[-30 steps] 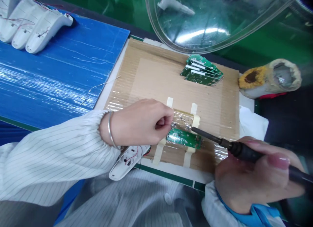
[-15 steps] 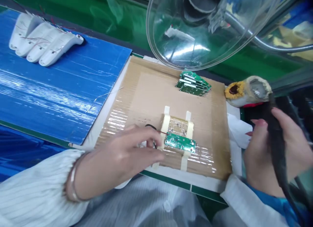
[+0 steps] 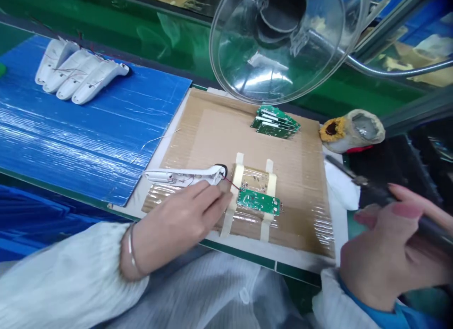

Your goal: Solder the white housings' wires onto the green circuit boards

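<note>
1 white housing (image 3: 184,175) lies on the cardboard mat (image 3: 311,197), touched by the flat, spread fingers of the left hand (image 3: 177,223). 1 circuit board (image 3: 258,202) is taped beside it, joined by 1 red wire. 1 soldering iron (image 3: 385,197) is gripped in the right hand (image 3: 382,253), its handle cut off. About 4 boards (image 3: 276,122) are stacked behind; 4 housings (image 3: 79,74) rest on the blue sheet (image 3: 88,135). No writing is legible.

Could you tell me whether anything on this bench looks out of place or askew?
One thing: a loose thin wire lies straggling across the edge between the blue mat and the cardboard pad, attached to nothing. The spare circuit boards are fanned unevenly.
</note>
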Motion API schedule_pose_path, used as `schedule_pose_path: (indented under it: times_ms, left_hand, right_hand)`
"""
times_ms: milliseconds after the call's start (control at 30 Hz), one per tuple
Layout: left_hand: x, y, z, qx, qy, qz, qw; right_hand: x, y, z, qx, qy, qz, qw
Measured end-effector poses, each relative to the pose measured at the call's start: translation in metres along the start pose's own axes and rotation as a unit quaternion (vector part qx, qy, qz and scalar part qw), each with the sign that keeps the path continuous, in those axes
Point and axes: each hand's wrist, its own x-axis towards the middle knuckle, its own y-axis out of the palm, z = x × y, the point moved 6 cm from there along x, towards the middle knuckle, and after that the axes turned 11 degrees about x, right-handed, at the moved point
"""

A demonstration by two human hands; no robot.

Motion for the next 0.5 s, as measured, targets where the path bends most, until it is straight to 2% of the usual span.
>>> schedule_pose_path:
  times_ms: [67, 133, 200, 267, 367, 500]
  left_hand:
    - [0.005, 0.009, 0.008, -0.069, -0.024, -0.082, 0.994]
    - [0.009, 0.017, 0.013, -0.107, -0.048, -0.151, 0.982]
    - [0.012, 0.021, 0.013, -0.113, -0.066, -0.183, 0.974]
    - [0.014, 0.022, 0.013, -0.111, -0.084, -0.180, 0.974]
    - [0.016, 0.023, 0.013, -0.112, -0.097, -0.139, 0.979]
    - [0.016, 0.023, 0.016, -0.116, -0.110, -0.115, 0.980]
  right_hand:
    - [-0.006, 0.009, 0.007, 0.024, 0.012, -0.003, 1.000]
    - [-0.009, 0.021, 0.014, 0.056, 0.023, 0.025, 0.998]
    - [-0.011, 0.029, 0.020, 0.086, 0.021, 0.040, 0.995]
    - [-0.014, 0.032, 0.022, 0.100, 0.029, 0.034, 0.994]
    - [-0.018, 0.033, 0.018, 0.113, 0.050, 0.029, 0.992]
    - [-0.021, 0.034, 0.012, 0.117, 0.077, 0.047, 0.989]
